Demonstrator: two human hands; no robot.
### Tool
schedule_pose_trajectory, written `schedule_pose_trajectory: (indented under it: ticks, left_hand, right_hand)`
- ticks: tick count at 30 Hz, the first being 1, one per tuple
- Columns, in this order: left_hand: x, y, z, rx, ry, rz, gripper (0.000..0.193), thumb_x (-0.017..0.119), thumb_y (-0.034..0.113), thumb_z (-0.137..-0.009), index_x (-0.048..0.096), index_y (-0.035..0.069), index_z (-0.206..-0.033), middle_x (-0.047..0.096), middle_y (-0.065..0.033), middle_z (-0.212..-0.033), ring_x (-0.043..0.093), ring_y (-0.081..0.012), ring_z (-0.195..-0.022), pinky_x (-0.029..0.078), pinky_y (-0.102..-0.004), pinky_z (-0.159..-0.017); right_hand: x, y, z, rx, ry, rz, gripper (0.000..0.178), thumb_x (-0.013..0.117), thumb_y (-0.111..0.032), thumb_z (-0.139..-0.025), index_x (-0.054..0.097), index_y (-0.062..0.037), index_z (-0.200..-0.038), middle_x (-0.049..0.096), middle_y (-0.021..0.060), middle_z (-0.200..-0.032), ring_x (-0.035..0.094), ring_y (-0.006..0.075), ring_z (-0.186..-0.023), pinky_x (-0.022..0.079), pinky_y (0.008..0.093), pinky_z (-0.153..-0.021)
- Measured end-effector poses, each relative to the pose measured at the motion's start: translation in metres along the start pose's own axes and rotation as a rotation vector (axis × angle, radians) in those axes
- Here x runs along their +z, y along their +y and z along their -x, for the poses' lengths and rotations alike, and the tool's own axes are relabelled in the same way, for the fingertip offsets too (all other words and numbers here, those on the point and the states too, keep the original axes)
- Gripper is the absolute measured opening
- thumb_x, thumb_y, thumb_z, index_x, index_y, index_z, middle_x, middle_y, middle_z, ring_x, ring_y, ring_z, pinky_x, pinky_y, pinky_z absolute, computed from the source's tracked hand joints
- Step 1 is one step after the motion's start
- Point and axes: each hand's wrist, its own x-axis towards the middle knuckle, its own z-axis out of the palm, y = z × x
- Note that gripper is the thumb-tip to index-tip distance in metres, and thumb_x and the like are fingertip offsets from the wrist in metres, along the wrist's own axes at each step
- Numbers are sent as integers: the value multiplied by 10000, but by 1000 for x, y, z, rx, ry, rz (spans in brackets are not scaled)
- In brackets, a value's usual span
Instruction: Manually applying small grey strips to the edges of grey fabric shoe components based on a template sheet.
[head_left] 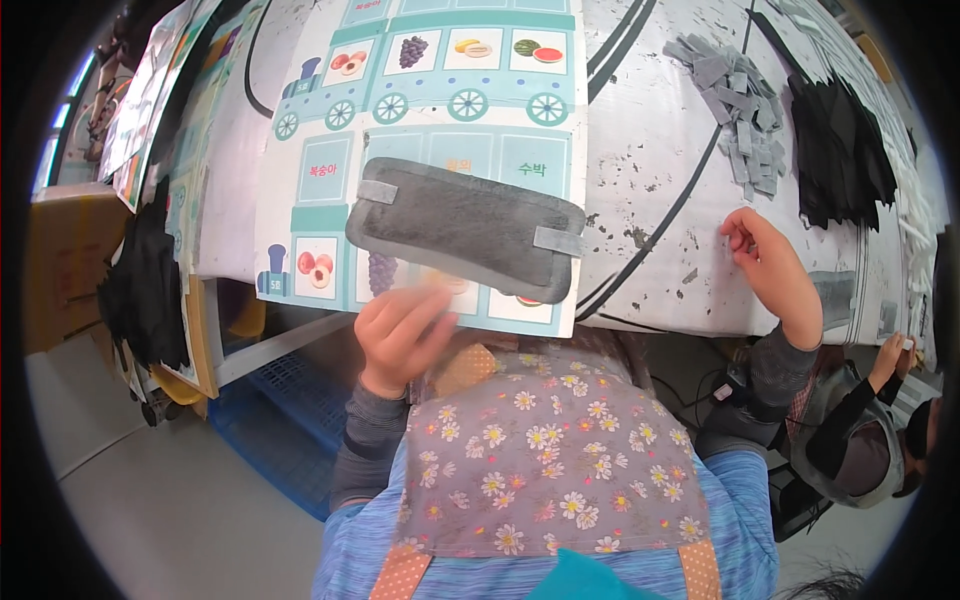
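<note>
A dark grey felt pad (465, 230) with rounded corners lies slantwise over a printed picture sheet (285, 215). Two light grey tabs cross it, a left tab (377, 192) near one end and a right tab (558, 240) near the other. Just below the pad's lower edge is my left hand (400, 340), its fingers smeared by motion. My right hand (768, 262) hovers over the white table to the right, apart from the pad. Its fingers are curled with the tips together; whether anything small is between them is hidden.
Grey strips (745, 110) lie heaped at the far right, beside black strips (840, 150). A black cord (690, 185) crosses the worn white table (640, 150). At left, black cloth pieces (150, 290) hang beside a blue crate (275, 420). Another person (865, 440) sits at right.
</note>
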Motion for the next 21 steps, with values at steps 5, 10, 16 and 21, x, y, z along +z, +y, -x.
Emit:
schedule_pose_trajectory:
  ticks: [5,10,16,21]
  left_hand:
    - [1,3,0,-32,57,27,175,771,39,-798,743,24,-970,744,-99,-928,710,-254,-782,556,-333,-675]
    - [4,3,-6,-24,87,107,172,773,24,-790,749,31,-960,745,-89,-936,721,-242,-783,566,-326,-662]
    - [5,3,-9,-19,96,111,183,776,22,-781,751,36,-962,745,-86,-928,718,-235,-773,559,-322,-653]
    - [3,2,-6,-7,81,68,177,768,13,-784,750,27,-959,748,-92,-924,712,-242,-770,553,-327,-669]
  right_hand:
    - [-3,10,-2,-279,314,212,283,629,60,-817,585,-33,-1081,560,58,-974,552,199,-932,464,291,-832]
    - [-14,25,11,231,228,-43,262,714,-27,-810,607,-40,-1049,592,19,-909,582,119,-781,457,276,-671]
    - [-30,11,-13,68,189,-102,157,694,-8,-831,605,-27,-959,546,-9,-772,529,61,-680,421,229,-619]
    - [-13,-27,-48,-299,1054,338,211,724,-56,-871,639,2,-1055,665,74,-971,642,207,-877,509,330,-772]
